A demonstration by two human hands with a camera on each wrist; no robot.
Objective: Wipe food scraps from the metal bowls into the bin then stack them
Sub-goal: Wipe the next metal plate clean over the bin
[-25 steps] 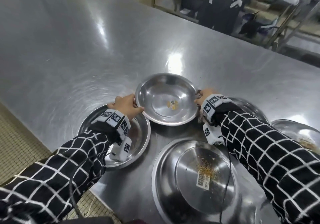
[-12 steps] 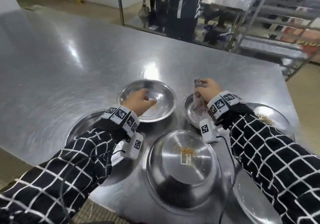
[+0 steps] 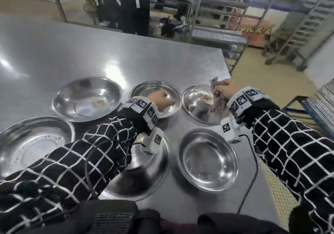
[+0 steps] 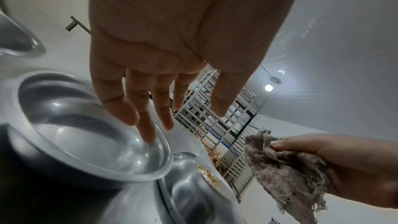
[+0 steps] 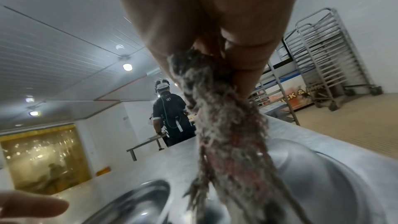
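Several metal bowls sit on the steel table (image 3: 75, 53). My left hand (image 3: 162, 101) reaches flat over the small middle bowl (image 3: 144, 89). In the left wrist view its fingers (image 4: 148, 134) are straight and one fingertip touches the inside of that bowl (image 4: 96, 142). My right hand (image 3: 224, 89) grips a frayed grey cloth (image 3: 218, 103) that hangs into the right bowl (image 3: 193, 107), which holds brown scraps (image 3: 204, 95). The cloth (image 5: 226, 134) fills the right wrist view, clamped in curled fingers. A larger bowl (image 3: 72, 96) at left holds pale scraps.
Nearer me lie a shallow dish (image 3: 32, 139), a bowl (image 3: 144, 172) under my left wrist, and a wet bowl (image 3: 207, 159). The table's right edge (image 3: 240, 110) is close to my right hand. A person (image 3: 133, 6) and rack trolleys (image 3: 298, 25) stand beyond.
Both hands were at the small bowl's rim a second ago. The left hand now lies open over its inside; the right hand has carried the cloth to the scrap bowl on the right.
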